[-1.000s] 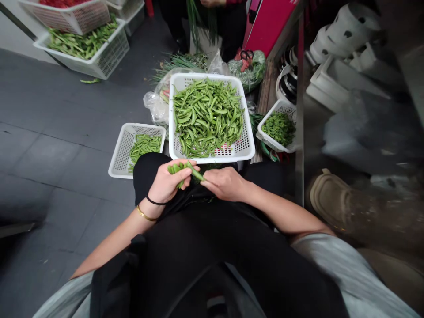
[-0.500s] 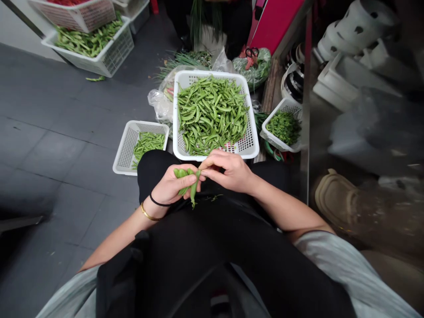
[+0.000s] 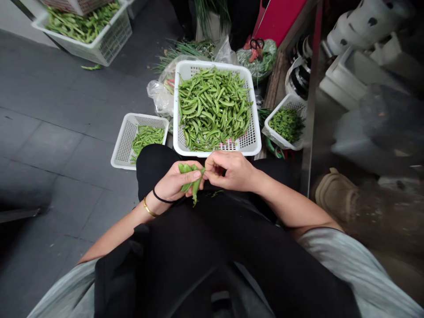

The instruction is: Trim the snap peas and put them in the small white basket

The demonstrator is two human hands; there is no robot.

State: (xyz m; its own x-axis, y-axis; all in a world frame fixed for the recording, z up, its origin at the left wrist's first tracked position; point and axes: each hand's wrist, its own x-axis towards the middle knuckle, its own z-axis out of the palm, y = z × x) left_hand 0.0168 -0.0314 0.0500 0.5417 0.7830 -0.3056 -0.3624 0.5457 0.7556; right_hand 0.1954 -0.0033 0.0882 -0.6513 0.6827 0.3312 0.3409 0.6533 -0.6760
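Note:
My left hand is closed around several green pea pods, one of them hanging down past the thumb. Fingers pinched, my right hand meets the tip of a pod at the left fingertips. Whether a thin string lies in that pinch is too small to see clearly. Just beyond both hands stands a large white basket heaped with pea pods. To the left, a smaller white basket holds a modest pile of pods. Green scraps lie on my dark lap.
At right sits a white basket of leafy greens, beside a metal edge. Stacked baskets of green pods stand back left. Plastic bags, spring onions and scissors lie behind. Another person's dark-clad legs are at the back.
The view has tilted down slightly, so the surroundings sit higher. My left hand keeps its bunch of pods, while my right hand's fingers have curled tighter at the pod's tip.

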